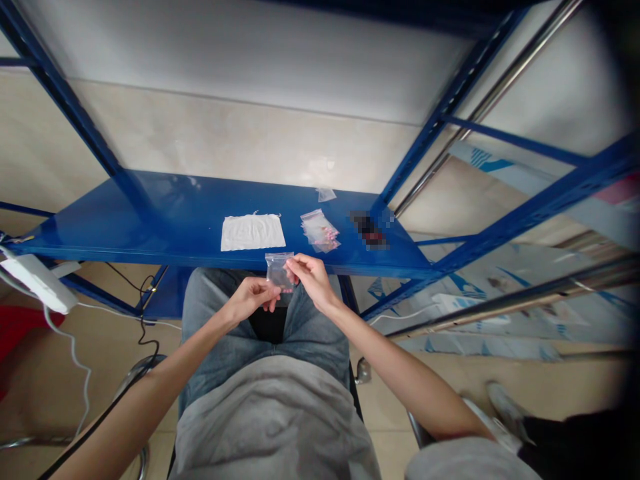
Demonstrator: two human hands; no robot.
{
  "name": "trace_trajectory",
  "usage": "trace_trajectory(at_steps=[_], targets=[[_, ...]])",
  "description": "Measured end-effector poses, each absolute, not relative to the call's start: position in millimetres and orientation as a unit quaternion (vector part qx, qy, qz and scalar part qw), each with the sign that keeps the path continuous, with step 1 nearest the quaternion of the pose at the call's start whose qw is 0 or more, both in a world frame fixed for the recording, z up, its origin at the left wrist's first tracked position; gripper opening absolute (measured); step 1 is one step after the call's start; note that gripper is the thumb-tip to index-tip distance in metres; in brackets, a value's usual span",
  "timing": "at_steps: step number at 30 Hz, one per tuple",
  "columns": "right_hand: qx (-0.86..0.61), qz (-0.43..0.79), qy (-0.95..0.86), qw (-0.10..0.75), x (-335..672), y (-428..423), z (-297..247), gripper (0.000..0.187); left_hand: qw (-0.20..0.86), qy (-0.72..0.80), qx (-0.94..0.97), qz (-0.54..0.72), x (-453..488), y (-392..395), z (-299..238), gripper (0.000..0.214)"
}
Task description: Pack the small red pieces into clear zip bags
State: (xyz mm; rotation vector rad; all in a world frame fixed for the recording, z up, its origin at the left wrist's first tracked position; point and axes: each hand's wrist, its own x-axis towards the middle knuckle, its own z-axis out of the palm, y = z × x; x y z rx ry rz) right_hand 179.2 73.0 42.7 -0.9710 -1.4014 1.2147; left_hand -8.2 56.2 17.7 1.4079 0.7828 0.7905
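Observation:
Both of my hands are raised over my denim-covered lap, just in front of the blue steel shelf (150, 227). My right hand (311, 279) pinches the upper right corner of a small clear zip bag (279, 272). My left hand (249, 300) has its fingertips at the bag's lower edge, apparently holding it too. On the shelf lie a white sheet (253, 232) and a clear bag with pink pieces inside (320, 231). Behind them are a small clear plastic scrap (326, 194) and a dark object (370, 230), blurred beyond naming.
A white power strip (37, 281) sits at the left, with white and black cables (145, 327) trailing down. Blue shelf uprights (445, 107) and a chrome pole (490, 107) stand to the right. A grey shoe (505, 413) rests on the tiled floor at lower right.

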Motion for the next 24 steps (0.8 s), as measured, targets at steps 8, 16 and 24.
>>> trace_trajectory(at_steps=[8,16,24], targets=[[-0.397,0.502,-0.578,0.506,177,68,47,0.032,0.619,0.325,0.618,0.360,-7,53,26,0.036],[-0.392,0.521,-0.567,0.504,174,67,46,0.030,0.629,0.309,0.619,0.355,-7,53,21,0.031],[-0.394,0.530,-0.561,0.498,169,62,46,0.028,0.530,0.369,0.587,0.488,-12,54,36,0.029]])
